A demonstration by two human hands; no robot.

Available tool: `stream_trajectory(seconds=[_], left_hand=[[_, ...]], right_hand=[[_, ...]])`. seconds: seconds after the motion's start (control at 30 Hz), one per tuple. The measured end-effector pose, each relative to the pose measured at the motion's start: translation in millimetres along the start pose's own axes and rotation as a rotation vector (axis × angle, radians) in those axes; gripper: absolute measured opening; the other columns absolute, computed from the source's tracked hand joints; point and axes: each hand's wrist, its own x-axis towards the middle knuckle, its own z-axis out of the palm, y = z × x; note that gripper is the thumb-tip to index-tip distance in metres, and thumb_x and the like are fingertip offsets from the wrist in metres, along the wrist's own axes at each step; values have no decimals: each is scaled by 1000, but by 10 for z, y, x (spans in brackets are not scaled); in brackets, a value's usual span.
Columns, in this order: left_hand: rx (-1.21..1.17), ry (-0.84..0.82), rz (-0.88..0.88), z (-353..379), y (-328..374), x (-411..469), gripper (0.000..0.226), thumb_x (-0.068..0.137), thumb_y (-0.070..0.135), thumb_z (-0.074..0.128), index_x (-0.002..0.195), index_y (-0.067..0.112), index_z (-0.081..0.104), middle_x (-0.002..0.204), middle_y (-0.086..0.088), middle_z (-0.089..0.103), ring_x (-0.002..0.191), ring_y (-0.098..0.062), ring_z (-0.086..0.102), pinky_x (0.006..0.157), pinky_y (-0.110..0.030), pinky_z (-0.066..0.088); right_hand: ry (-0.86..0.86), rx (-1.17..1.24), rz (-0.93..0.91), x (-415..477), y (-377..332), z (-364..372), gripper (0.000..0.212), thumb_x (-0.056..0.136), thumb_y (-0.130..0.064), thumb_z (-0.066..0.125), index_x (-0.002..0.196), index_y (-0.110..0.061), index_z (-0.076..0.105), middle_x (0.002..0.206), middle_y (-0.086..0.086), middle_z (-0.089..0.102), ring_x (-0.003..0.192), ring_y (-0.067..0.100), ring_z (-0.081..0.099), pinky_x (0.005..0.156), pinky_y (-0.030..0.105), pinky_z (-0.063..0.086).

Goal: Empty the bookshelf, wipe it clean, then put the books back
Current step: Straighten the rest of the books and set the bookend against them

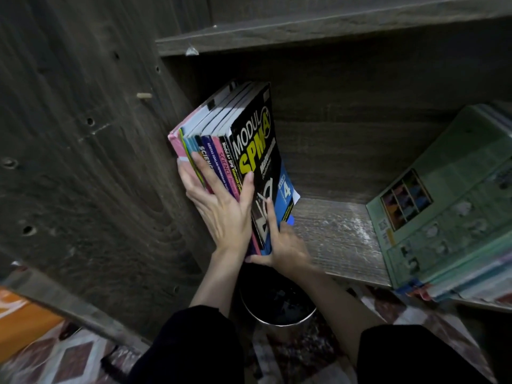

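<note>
Both hands are on the books (pixel 243 139) now. My left hand (pixel 219 209) is spread across the spines, thumb on the black cover and little finger round the pink one, clamping the bundle. My right hand (pixel 285 245) is just below it, gripping the bundle's bottom corner with one finger up the cover. The books stand tilted above my hands, hard against the side panel (pixel 83 139), with their lower end at the front edge of the shelf (pixel 338 239).

Where am I in the job? Early, I'd say. Right of my hands the board is bare but shows pale dusty streaks, so the wipe doesn't look done. Well to the right, a second stack (pixel 443 206) is on the shelf and has to come off too. So this looks like emptying, though I can't tell for sure whether this bundle is going out or in. Under my wrists sits a bucket (pixel 277 303). Left to do: clear, wipe, reload.
</note>
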Motion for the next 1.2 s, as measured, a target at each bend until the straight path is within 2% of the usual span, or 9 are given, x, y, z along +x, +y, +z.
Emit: stream_trajectory(seconds=[0.4, 0.47, 0.57, 0.63, 0.73, 0.87, 1.0, 1.13, 1.2], left_hand=[[9, -97, 11, -195, 146, -3, 116, 78, 64, 64, 143, 34, -28, 152, -18, -6, 137, -44, 18, 109, -55, 25], [7, -118, 11, -240, 170, 9, 118, 76, 65, 65, 143, 35, -27, 152, -16, -8, 137, -44, 17, 108, -57, 26], [26, -111, 20, -307, 235, 26, 118, 75, 67, 64, 143, 34, -26, 152, -17, -7, 137, -44, 13, 109, -57, 23], [48, -81, 34, -341, 347, 32, 115, 76, 69, 60, 144, 32, -26, 150, -19, -5, 138, -45, 9, 112, -55, 15], [28, -18, 76, -375, 667, -38, 109, 82, 63, 59, 147, 27, -21, 149, -23, 1, 140, -45, 7, 116, -49, 8], [-141, -112, 161, -317, 1304, -347, 100, 86, 55, 59, 150, 26, -13, 151, -21, 4, 142, -40, 6, 118, -45, 9], [-350, -394, 195, -59, 2002, -631, 89, 83, 55, 58, 149, 23, 10, 155, -18, 7, 145, -33, 3, 117, -35, 5], [-534, -650, 176, 148, 2580, -726, 95, 76, 72, 48, 148, 37, -4, 158, -6, 2, 146, -19, -8, 114, -28, 0], [-583, -725, 177, 223, 2759, -731, 102, 72, 73, 52, 147, 38, -9, 158, -4, -2, 145, -17, -11, 113, -32, 2]], right_hand=[[0, 86, -70, -209, 39, -259, 130, 66, -68, 70, 126, -47, -44, 151, 10, 31, 122, 31, 51, 89, 40, 48], [62, 123, -85, -239, 18, -283, 131, 65, -69, 70, 128, -47, -43, 154, 7, 27, 131, 29, 42, 99, 44, 43], [161, 108, -102, -310, -27, -340, 127, 64, -74, 65, 132, -45, -39, 160, 7, 9, 145, 25, 16, 115, 49, 19], [251, 91, -101, -368, -31, -415, 121, 68, -72, 64, 139, -41, -30, 160, 9, 4, 147, 23, 8, 115, 47, 12], [531, 236, -118, -515, 8, -595, 91, 81, -47, 57, 151, -26, 2, 151, 7, 33, 136, 24, 33, 107, 34, 25], [969, 438, -42, -896, 266, -990, 53, 79, -14, 47, 131, -12, 50, 117, 2, 56, 106, 17, 49, 98, 20, 35], [1226, 607, 76, -1348, 604, -1336, 47, 89, -21, 49, 135, -23, 39, 108, 0, 54, 94, 18, 56, 87, 39, 48], [1374, 383, 86, -1689, 863, -1519, 64, 84, -7, 48, 141, -18, 23, 129, 12, 45, 112, 20, 48, 97, 27, 41], [1359, 320, 216, -1761, 1005, -1566, 80, 77, -4, 55, 145, -18, 17, 127, 16, 42, 115, 23, 41, 99, 33, 35]])
